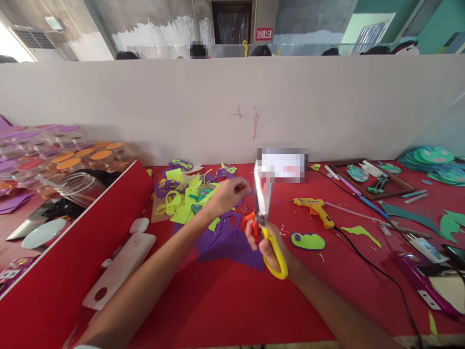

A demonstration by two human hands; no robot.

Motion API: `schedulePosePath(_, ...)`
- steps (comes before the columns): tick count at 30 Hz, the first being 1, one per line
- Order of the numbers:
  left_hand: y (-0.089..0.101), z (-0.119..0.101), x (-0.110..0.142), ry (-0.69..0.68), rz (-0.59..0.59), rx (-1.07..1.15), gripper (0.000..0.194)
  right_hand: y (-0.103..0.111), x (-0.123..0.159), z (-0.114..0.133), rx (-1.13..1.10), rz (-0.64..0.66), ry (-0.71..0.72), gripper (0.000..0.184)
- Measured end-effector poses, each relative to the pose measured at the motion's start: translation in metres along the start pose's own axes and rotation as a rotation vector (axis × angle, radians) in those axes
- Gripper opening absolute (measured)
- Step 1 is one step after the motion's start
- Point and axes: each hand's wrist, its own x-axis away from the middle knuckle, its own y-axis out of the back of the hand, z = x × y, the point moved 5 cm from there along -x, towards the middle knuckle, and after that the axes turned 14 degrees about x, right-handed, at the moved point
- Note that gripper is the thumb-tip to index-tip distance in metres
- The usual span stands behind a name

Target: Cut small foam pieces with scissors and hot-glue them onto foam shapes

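Observation:
My right hand (267, 245) grips a pair of scissors (268, 228) with one red and one yellow handle. Their blades point up and away from me and stand slightly apart. Left of the blades, my left hand (228, 195) is closed, thumb and fingers drawn together. Whatever may be in that pinch is too small to make out. Under and beside it lies a heap of lime-green scraps (189, 201), with purple sheets (232, 242) nearer me. A lime-green cutout with a purple edge (308, 241) rests right of my right hand.
A yellow glue gun (315, 208) and its black cord lie to the right, near a wooden frame (407, 186) and stacked teal cutouts (432, 162). A red divider (83, 247) with a white power bank (121, 269) beside it borders the left. A white partition (189, 106) stands behind.

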Motion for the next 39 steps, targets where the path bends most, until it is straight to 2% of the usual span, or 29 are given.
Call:
schedulePosePath(1, -0.017, 0.008, 0.000, 0.008, 0.126, -0.017, 0.011, -0.005, 0.002, 0.007, -0.006, 0.058, 0.003, 0.066)
schedulePosePath(4, -0.064, 0.019, 0.000, 0.000, 0.311, -0.003, 0.013, -0.017, 0.006, 0.020, 0.027, 0.167, -0.001, 0.069)
schedulePosePath(7, -0.107, 0.013, -0.001, -0.028, 0.503, 0.020, 0.006, -0.022, 0.006, 0.025, 0.150, 0.162, 0.069, 0.071)
schedulePosePath(9, -0.130, 0.006, -0.004, -0.077, 0.660, -0.001, 0.009, -0.024, 0.005, 0.024, 0.180, 0.170, 0.070, 0.074)
schedulePosePath(11, -0.145, 0.001, -0.007, -0.128, 0.775, -0.060, 0.018, -0.025, 0.004, 0.024, 0.183, 0.185, 0.057, 0.076)
schedulePosePath(13, -0.155, 0.000, -0.011, -0.163, 0.841, -0.106, 0.022, -0.023, 0.003, 0.026, 0.168, 0.186, 0.057, 0.076)
schedulePosePath(15, -0.161, 0.001, -0.012, -0.187, 0.858, -0.139, 0.023, -0.020, 0.002, 0.030, 0.151, 0.166, 0.073, 0.074)
schedulePosePath(17, -0.163, 0.003, -0.013, -0.201, 0.817, -0.179, 0.023, -0.016, 0.001, 0.033, 0.134, 0.142, 0.096, 0.071)
schedulePosePath(19, -0.157, 0.004, -0.014, -0.202, 0.726, -0.202, 0.023, -0.014, 0.001, 0.033, 0.106, 0.139, 0.107, 0.069)
schedulePosePath(21, -0.141, 0.006, -0.017, -0.184, 0.590, -0.174, 0.019, -0.014, 0.002, 0.029, 0.092, 0.151, 0.096, 0.068)
schedulePosePath(23, -0.112, 0.010, -0.021, -0.131, 0.384, -0.110, 0.014, -0.014, 0.002, 0.023, 0.102, 0.144, 0.067, 0.066)
schedulePosePath(27, -0.037, 0.028, -0.014, -0.022, -0.047, -0.036, 0.014, -0.017, 0.001, 0.011, 0.086, 0.087, 0.031, 0.058)
schedulePosePath(30, 0.003, 0.043, 0.008, 0.026, -0.254, 0.013, 0.019, -0.017, -0.001, 0.003, 0.098, 0.044, 0.016, 0.056)
schedulePosePath(33, 0.018, 0.051, 0.034, 0.056, -0.355, -0.005, 0.018, -0.008, -0.004, -0.004, 0.177, -0.041, -0.012, 0.053)
schedulePosePath(37, 0.023, 0.053, 0.058, 0.051, -0.500, 0.007, 0.018, 0.013, -0.008, -0.021, 0.257, -0.211, -0.090, 0.047)
schedulePosePath(39, 0.022, 0.055, 0.063, 0.049, -0.525, 0.029, 0.019, 0.022, -0.010, -0.031, 0.225, -0.300, -0.122, 0.046)
